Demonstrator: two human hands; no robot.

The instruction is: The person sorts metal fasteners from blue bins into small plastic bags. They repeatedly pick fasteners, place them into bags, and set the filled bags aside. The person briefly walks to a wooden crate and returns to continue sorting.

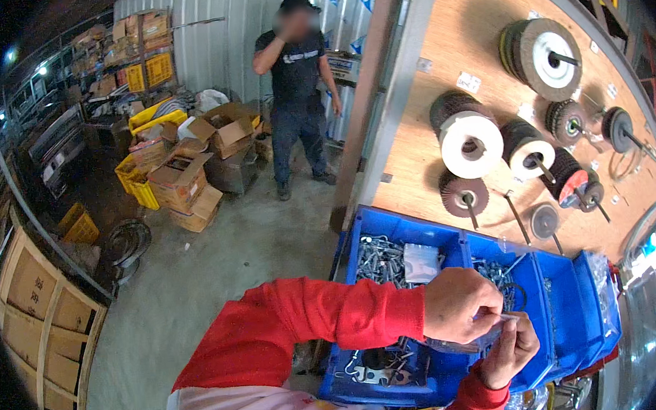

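My left hand (pixel 461 306) and my right hand (pixel 511 350) are close together above the blue parts bins (pixel 536 354). Fingers of both hands pinch the edge of a clear plastic bag (pixel 462 345), which hangs partly hidden below them. What the bag contains, I cannot make out. Under my left hand, one bin holds many loose metal bolts (pixel 379 261) and a white packet (pixel 422 262). Flat metal brackets (pixel 380 374) lie in the near part of that bin. Small metal hardware (pixel 495 270) fills part of the bin beyond my hands.
A slanted wooden board (pixel 423 136) with grinding discs on protruding rods (pixel 555 60) rises behind the bins. A person (pixel 300 91) stands at the back. Cardboard boxes (pixel 176 178) and yellow crates (pixel 133 182) are piled at left. A wooden-framed crate (pixel 44 320) stands at far left.
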